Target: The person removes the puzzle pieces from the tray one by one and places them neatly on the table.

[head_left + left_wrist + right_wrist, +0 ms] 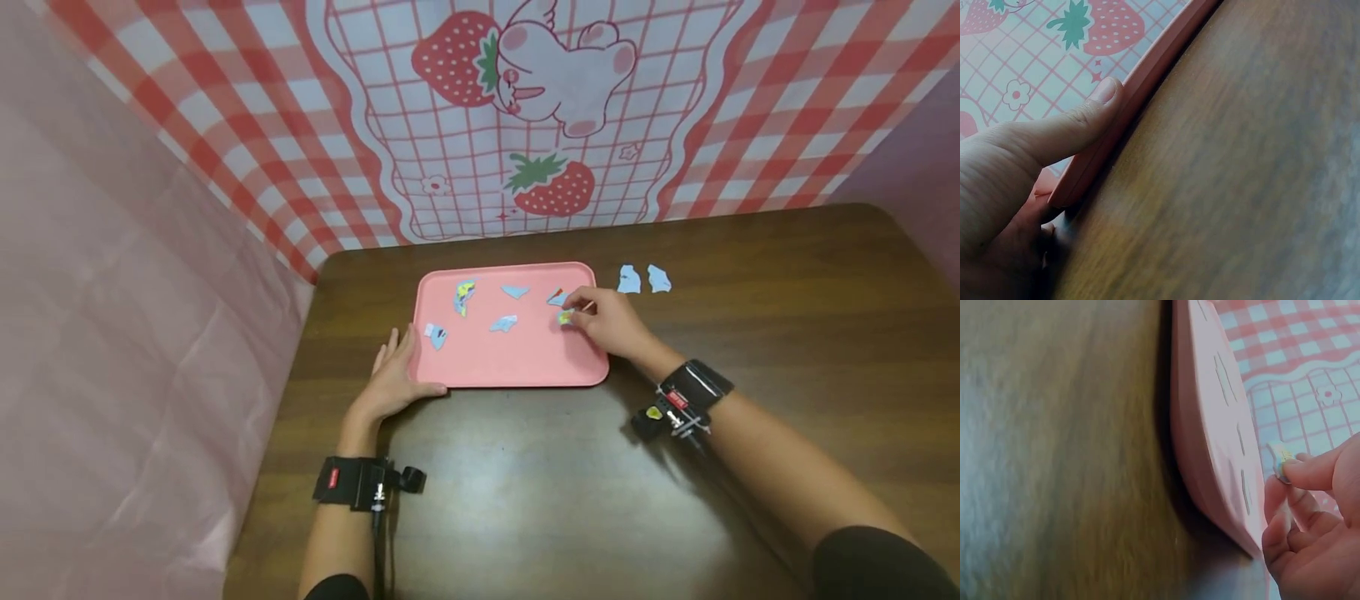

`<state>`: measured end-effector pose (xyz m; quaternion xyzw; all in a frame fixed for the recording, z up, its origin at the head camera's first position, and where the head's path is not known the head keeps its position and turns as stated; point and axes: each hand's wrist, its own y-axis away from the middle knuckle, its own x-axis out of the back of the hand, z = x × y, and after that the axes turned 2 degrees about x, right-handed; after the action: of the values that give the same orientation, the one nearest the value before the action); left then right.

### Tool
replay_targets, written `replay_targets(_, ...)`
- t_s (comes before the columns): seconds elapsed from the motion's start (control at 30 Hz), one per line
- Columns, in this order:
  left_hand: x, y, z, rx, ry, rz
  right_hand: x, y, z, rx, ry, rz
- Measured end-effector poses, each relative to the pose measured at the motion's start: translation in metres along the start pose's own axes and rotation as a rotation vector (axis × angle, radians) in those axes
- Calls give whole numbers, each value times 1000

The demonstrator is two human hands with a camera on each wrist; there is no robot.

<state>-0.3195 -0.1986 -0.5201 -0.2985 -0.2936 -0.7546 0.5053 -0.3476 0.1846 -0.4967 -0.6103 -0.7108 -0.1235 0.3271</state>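
A pink tray (510,360) lies on the table, with several irregular light-blue pieces of printed paper or card spread over it. My left hand (392,383) rests at its near left corner, the thumb (1088,122) straight along the near rim and the fingers spread at the left side. Over the tray's right part, my right hand (613,323) pinches a small blue piece with yellow print (1281,461) between thumb and fingertips. Just beyond that hand is a piece with a red mark (557,297). A larger yellow-and-blue piece (463,296) lies at the far left of the tray.
Two more light-blue pieces, one (629,279) beside the other (659,278), lie on the brown wooden table (495,500) right of the tray. A red-and-white checked cloth with strawberries (555,187) hangs behind the table. Pink fabric (127,333) hangs at the left.
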Motion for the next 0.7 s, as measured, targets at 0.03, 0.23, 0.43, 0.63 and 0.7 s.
replay_targets(0.03,0,0,0,0,3,1,2,0,1,-7,-11,9)
replay_targets(0.23,-1,1,0,-1,4,9,12,1,11,-43,-3,69)
replay_targets(0.43,-2,0,0,-2,8,14,22,3,20,-68,24,89)
replay_targets(0.63,-2,0,0,-2,-3,8,32,4,26,-95,8,122)
replay_targets(0.7,-2,0,0,-3,-2,6,35,4,27,-103,16,136)
